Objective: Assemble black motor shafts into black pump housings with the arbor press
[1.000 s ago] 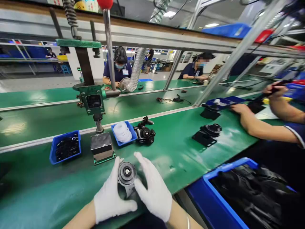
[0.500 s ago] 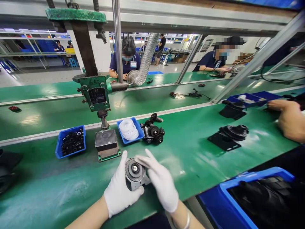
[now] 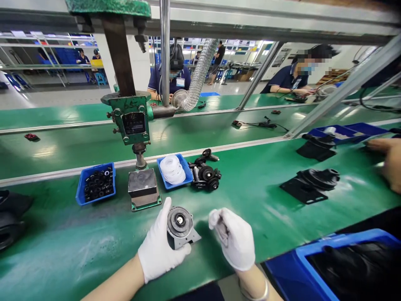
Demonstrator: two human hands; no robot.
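My left hand (image 3: 158, 248), in a white glove, grips a round grey metal part (image 3: 180, 225) with a flat plate under it, just above the green bench (image 3: 75, 246). My right hand (image 3: 234, 240), also gloved, is curled a little to the right of the part and apart from it; something small and dark seems pinched in its fingers, too blurred to name. Straight ahead stands a green hand press (image 3: 133, 121) with a dark block (image 3: 143, 188) on its base.
A blue tray of black rings (image 3: 96, 187) sits left of the press, a blue tray of white rings (image 3: 173, 169) right of it, then a heap of black parts (image 3: 205, 173). Black assemblies (image 3: 310, 184) lie further right. A blue bin (image 3: 341, 267) stands at lower right. A co-worker's hand (image 3: 390, 161) reaches in from the right.
My right hand has come off the grey part and drawn back to the right, fingers curling. My left hand keeps holding the part. The view has tilted and shifted slightly.
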